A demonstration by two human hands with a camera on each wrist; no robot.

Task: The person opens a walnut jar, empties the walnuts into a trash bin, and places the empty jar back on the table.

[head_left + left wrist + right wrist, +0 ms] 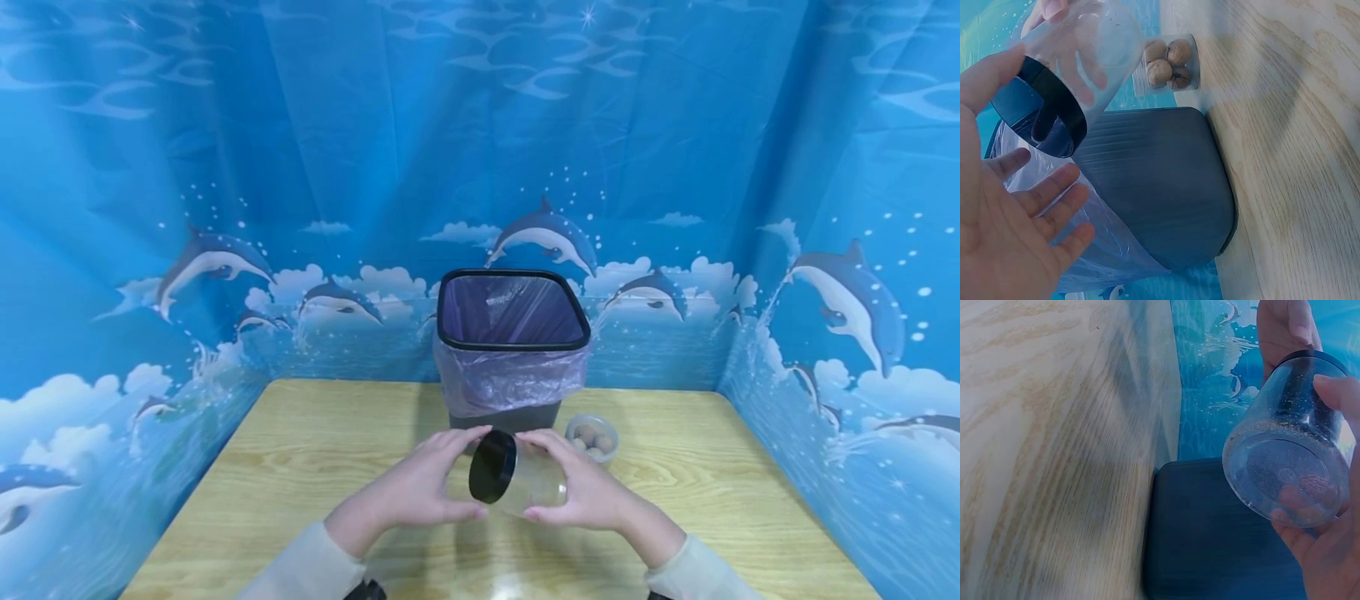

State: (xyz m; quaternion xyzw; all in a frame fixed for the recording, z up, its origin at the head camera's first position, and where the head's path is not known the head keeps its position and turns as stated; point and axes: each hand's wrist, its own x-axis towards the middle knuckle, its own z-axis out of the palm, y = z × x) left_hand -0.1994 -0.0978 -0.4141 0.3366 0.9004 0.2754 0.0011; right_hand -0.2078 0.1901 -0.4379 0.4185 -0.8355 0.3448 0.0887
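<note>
My right hand [592,493] grips a clear plastic jar [538,479], tilted on its side above the table in front of the bin. Its black lid [492,467] faces left, toward my left hand [423,483]. In the left wrist view, the left thumb lies at the lid's edge while the other fingers [1054,194] spread apart below it, not curled round it. The right wrist view shows the jar's base [1285,478], with small crumbs or specks inside and the right fingers wrapped around the side.
A dark bin [517,412] lined with a purple bag [510,375] stands at the table's back, its mouth open. Right of it sits a small clear tub [613,437] holding several walnuts [1160,72]. A blue dolphin-print curtain [337,208] surrounds the wooden table [322,433].
</note>
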